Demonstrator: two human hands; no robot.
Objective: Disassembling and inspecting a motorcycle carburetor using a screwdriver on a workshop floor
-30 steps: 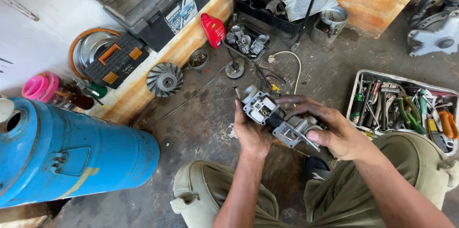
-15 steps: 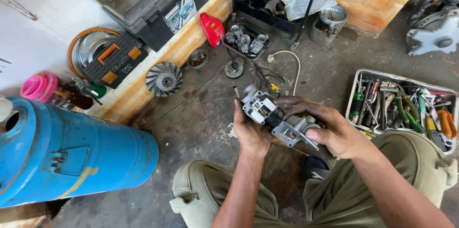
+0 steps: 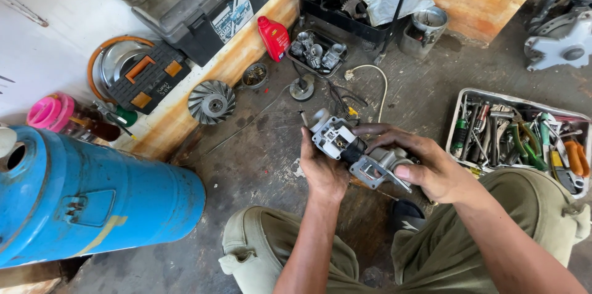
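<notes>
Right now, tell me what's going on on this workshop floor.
A person crouches on the concrete floor, holding a grey metal engine part in both hands: left hand under its near end, right hand gripping the other. A tray of tools sits to the right, a blue tank lies to the left, and a red bottle stands ahead.

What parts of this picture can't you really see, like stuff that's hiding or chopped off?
- Underside of the grey metal engine part: head view, covered by the left hand and right hand.
- Blue tank: its left end is cut off by the picture edge.
- Tool tray: the tools are piled together and too small to tell apart.
- Black shoe: mostly behind the right forearm.
</notes>
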